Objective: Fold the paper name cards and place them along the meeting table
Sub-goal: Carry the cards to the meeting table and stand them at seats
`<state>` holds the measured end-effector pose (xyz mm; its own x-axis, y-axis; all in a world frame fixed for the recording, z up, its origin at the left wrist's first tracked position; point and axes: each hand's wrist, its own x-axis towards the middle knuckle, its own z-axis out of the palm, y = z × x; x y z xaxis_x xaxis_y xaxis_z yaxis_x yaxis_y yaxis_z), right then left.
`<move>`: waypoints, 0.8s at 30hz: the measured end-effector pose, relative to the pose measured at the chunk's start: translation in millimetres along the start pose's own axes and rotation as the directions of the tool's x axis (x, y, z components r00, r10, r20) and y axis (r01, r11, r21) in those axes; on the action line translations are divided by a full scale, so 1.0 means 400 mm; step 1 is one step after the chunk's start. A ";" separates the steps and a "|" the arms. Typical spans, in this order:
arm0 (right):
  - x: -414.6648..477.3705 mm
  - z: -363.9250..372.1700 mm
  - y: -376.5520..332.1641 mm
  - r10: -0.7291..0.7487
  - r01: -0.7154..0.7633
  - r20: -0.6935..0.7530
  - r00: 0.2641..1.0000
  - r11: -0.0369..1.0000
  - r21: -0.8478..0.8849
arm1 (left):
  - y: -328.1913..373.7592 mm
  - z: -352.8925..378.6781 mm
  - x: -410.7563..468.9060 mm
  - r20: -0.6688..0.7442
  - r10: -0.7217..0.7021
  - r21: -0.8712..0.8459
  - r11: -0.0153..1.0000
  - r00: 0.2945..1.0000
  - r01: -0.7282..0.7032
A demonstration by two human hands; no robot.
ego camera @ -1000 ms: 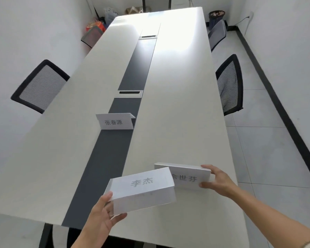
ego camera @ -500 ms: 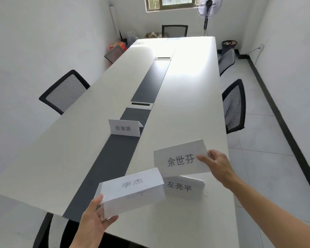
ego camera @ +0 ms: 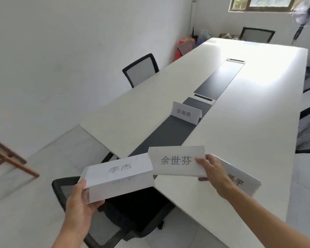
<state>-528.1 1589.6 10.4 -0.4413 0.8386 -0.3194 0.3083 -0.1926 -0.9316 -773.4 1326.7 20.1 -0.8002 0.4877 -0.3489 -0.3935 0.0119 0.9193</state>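
Note:
My left hand (ego camera: 79, 203) grips the lower left corner of a folded white name card (ego camera: 118, 178), held in the air off the near end of the long white meeting table (ego camera: 240, 158). My right hand (ego camera: 213, 173) pinches the right edge of a second name card (ego camera: 175, 161), lifted above the table's near end. Behind that hand a third folded card (ego camera: 243, 178) stands on the table, partly hidden. A fourth card (ego camera: 185, 112) stands upright on the dark centre strip (ego camera: 161, 138).
A black mesh chair (ego camera: 115, 221) sits tucked under the table's near end, right below my hands. Other chairs stand at the left side (ego camera: 141, 69), the right side (ego camera: 308, 129) and the far end (ego camera: 256, 34). A wooden frame (ego camera: 9, 158) leans at the far left. A fan (ego camera: 306, 11) stands by the window.
My view has swung left. The right hand lifted its card off the stack, uncovering the third card, and carried it left beside the card in my left hand.

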 end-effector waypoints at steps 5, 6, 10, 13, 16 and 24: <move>-0.124 0.264 0.026 0.025 -0.025 0.105 0.994 1.000 -0.002 | 0.033 -0.330 -0.105 -0.223 0.031 -0.029 0.999 0.974 -0.038; -0.150 0.319 0.036 0.024 -0.025 0.136 0.990 1.000 0.007 | 0.039 -0.398 -0.127 -0.261 0.037 -0.040 0.998 0.965 -0.049; -0.253 0.591 0.037 0.030 -0.017 0.297 0.954 0.999 -0.046 | 0.065 -0.701 -0.231 -0.426 0.046 -0.065 0.995 0.904 -0.081; -0.308 0.765 0.019 0.039 -0.016 0.390 0.920 0.998 -0.064 | 0.068 -0.877 -0.284 -0.531 0.038 -0.109 0.988 0.847 -0.113; -0.334 0.919 0.001 0.053 -0.008 0.455 0.889 0.995 -0.099 | 0.054 -1.010 -0.297 -0.613 0.019 -0.128 0.984 0.789 -0.124; -0.257 1.293 -0.031 0.112 -0.016 0.532 0.839 0.983 -0.182 | 0.057 -1.268 -0.144 -0.730 -0.038 -0.175 0.976 0.683 -0.132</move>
<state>-922.5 1242.0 -34.8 -0.7842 0.4110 -0.4648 0.4635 -0.1101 -0.8792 -966.0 856.1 -31.5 -0.8614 -0.3044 -0.4066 -0.3575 -0.2052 0.9111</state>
